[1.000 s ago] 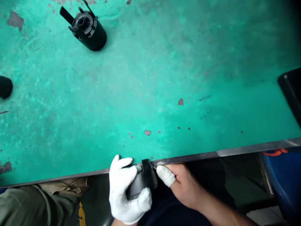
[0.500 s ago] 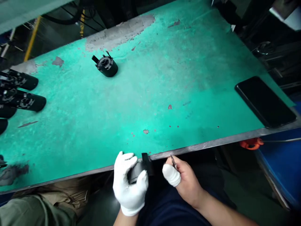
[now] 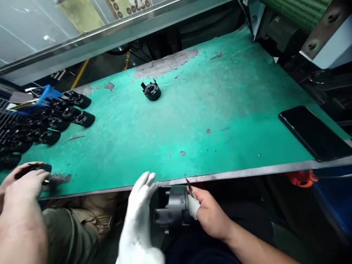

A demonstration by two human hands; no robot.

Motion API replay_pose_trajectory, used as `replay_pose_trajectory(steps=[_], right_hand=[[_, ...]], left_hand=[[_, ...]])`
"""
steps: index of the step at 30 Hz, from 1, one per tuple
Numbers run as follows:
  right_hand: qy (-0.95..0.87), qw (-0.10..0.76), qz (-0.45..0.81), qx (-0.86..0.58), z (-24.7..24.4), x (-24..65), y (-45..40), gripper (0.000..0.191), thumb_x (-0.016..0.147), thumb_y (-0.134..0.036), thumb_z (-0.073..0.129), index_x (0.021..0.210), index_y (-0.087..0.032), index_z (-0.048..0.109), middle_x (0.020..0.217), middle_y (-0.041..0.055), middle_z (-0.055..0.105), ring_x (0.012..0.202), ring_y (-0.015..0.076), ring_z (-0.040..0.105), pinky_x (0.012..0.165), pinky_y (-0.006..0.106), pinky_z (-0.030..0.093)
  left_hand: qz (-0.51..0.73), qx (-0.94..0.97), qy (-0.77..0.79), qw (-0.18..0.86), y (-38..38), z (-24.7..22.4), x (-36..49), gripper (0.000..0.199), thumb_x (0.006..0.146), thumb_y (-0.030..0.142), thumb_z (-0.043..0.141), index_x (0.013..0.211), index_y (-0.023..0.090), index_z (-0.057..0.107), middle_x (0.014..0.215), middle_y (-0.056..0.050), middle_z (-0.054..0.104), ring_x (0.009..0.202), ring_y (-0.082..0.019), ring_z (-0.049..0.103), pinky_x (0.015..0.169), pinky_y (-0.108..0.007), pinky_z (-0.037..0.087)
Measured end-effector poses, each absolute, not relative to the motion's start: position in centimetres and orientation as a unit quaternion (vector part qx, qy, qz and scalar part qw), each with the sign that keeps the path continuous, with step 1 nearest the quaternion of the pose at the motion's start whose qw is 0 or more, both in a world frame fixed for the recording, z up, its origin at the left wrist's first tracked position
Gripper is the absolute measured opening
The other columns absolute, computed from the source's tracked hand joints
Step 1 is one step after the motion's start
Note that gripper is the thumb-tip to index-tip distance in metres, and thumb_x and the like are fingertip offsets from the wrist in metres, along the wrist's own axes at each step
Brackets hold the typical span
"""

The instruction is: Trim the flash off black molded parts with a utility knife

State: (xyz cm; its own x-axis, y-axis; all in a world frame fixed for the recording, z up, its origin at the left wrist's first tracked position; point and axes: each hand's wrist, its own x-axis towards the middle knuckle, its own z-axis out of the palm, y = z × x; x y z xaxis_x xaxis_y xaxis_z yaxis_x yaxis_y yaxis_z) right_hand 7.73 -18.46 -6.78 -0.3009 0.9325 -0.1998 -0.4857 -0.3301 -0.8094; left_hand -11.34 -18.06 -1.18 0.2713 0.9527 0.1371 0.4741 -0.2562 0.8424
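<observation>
Newly turned black housing (image 3: 177, 204), clasped in right grip (image 3: 210, 213), beside released left grip (image 3: 138, 222)

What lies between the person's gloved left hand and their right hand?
In the head view, a black round part lies between the left hand and the right hand.

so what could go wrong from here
The black part is held just off the table edge with the left hand open, so it might drop. The pointed tool in the right hand has its tip exposed and could prick or scratch. The phone lies near the edge and might get knocked off.
</observation>
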Motion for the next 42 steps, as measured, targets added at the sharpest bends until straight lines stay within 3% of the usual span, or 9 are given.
replay_pose_trajectory(steps=[3,5,9,12,21,26,31,39,42], right_hand=[[-0.284,0.451,0.785,-0.315,-6.7,6.9,-18.2,0.022,0.092,-0.040,0.070,0.100,-0.019,0.072,0.084,0.0006,0.063,0.077,0.0158,0.053,0.069,0.027,0.042],[-0.271,0.443,0.776,-0.357,-7.3,7.0,-18.8,0.028,0.092,-0.046,0.069,0.099,-0.019,0.067,0.079,-0.0016,0.057,0.071,0.0131,0.046,0.066,0.026,0.039],[-0.249,0.420,0.759,-0.431,-9.2,8.8,-20.9,0.047,0.103,-0.060,0.040,0.108,-0.020,0.064,0.081,-0.0004,0.055,0.067,0.0122,0.039,0.062,0.027,0.033],[-0.248,0.400,0.753,-0.460,-10.0,10.0,-21.6,0.050,0.103,-0.059,0.040,0.115,-0.020,0.067,0.081,0.0000,0.053,0.070,0.0133,0.040,0.065,0.029,0.034],[-0.340,0.370,0.742,-0.444,-9.4,9.2,-19.0,0.042,0.104,-0.049,0.044,0.089,-0.020,0.068,0.077,-0.0001,0.059,0.078,0.0179,0.055,0.076,0.032,0.045],[-0.384,0.351,0.718,-0.462,-9.4,9.2,-18.5,0.038,0.105,-0.044,0.042,0.094,-0.021,0.069,0.080,0.0008,0.065,0.078,0.0183,0.058,0.076,0.032,0.047],[-0.395,0.343,0.698,-0.490,-9.0,9.2,-17.8,0.036,0.105,-0.040,0.044,0.083,-0.023,0.067,0.076,0.0002,0.064,0.072,0.0175,0.056,0.080,0.033,0.048],[-0.375,0.351,0.679,-0.525,-8.5,8.1,-17.6,0.032,0.104,-0.035,0.044,0.085,-0.024,0.066,0.087,0.0033,0.068,0.086,0.0215,0.061,0.085,0.035,0.047],[-0.346,0.365,0.701,-0.506,-8.9,8.2,-17.9,0.035,0.105,-0.039,0.044,0.082,-0.023,0.064,0.083,0.0024,0.066,0.082,0.0202,0.059,0.084,0.035,0.047]], left_hand=[[0.270,0.745,0.507,0.339,-18.0,-1.3,-10.5,0.076,0.087,0.052,0.069,0.152,0.024,0.039,0.148,-0.019,0.049,0.131,-0.036,0.058,0.105,-0.053,0.055],[0.289,0.755,0.523,0.270,-17.6,-1.7,-9.6,0.071,0.086,0.044,0.072,0.147,0.022,0.044,0.138,-0.018,0.056,0.126,-0.033,0.061,0.105,-0.050,0.055],[0.268,0.764,0.583,0.060,-16.5,-2.9,-7.7,0.066,0.079,0.031,0.081,0.138,0.019,0.055,0.132,-0.017,0.055,0.125,-0.032,0.056,0.107,-0.052,0.051],[0.240,0.764,0.599,-0.007,-16.1,-4.3,-6.6,0.055,0.080,0.028,0.080,0.131,0.017,0.061,0.131,-0.018,0.054,0.124,-0.033,0.055,0.106,-0.053,0.050],[0.290,0.736,0.612,0.018,-16.9,-5.7,-5.7,0.046,0.075,0.017,0.083,0.117,0.011,0.064,0.128,-0.017,0.051,0.123,-0.028,0.057,0.108,-0.045,0.050],[0.295,0.730,0.617,0.017,-16.7,-5.7,-5.6,0.043,0.072,0.015,0.085,0.110,0.013,0.063,0.124,-0.015,0.052,0.122,-0.029,0.059,0.105,-0.048,0.052],[0.286,0.737,0.613,0.018,-15.9,-5.4,-5.5,0.038,0.070,0.013,0.085,0.102,0.016,0.063,0.114,-0.010,0.056,0.114,-0.030,0.062,0.099,-0.049,0.054],[0.295,0.747,0.596,0.001,-15.4,-5.7,-5.8,0.039,0.066,0.013,0.086,0.096,0.018,0.062,0.109,-0.008,0.058,0.111,-0.031,0.065,0.093,-0.048,0.056],[0.294,0.751,0.590,-0.012,-15.5,-5.8,-5.9,0.039,0.066,0.014,0.087,0.096,0.017,0.062,0.110,-0.009,0.058,0.111,-0.031,0.064,0.092,-0.048,0.056]])
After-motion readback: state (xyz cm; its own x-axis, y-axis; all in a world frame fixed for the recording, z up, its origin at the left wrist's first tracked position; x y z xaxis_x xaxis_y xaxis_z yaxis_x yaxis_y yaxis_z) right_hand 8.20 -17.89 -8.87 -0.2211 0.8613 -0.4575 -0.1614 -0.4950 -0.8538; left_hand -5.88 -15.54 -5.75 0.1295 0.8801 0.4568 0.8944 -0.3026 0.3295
